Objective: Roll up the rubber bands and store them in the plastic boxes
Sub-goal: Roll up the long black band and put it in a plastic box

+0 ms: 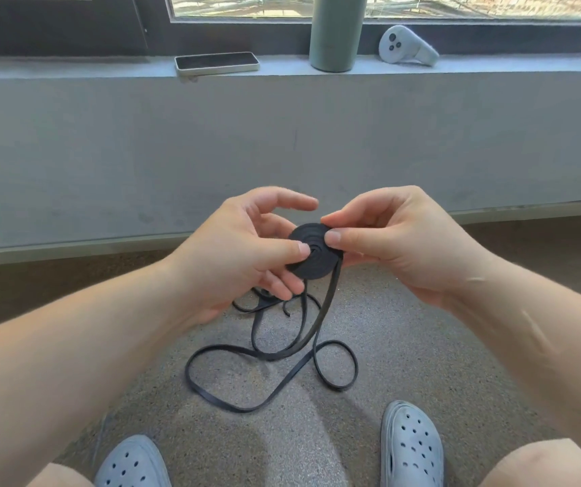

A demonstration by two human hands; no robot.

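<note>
A black rubber band is partly wound into a flat spiral coil [311, 253], held in the air between both hands. My left hand [243, 254] pinches the coil, thumb on its centre and fingers underneath. From the right side, my right hand [397, 240] pinches the coil's edge with thumb and forefinger. The unwound tail of the band [271, 377] hangs from the coil and lies in loose loops on the carpet below. No plastic box is in view.
A grey wall with a window ledge stands ahead. On the ledge lie a phone [217, 63], a green bottle [336, 33] and a white controller [406, 45]. My feet in grey clogs [412, 448] rest on the speckled carpet [404, 346].
</note>
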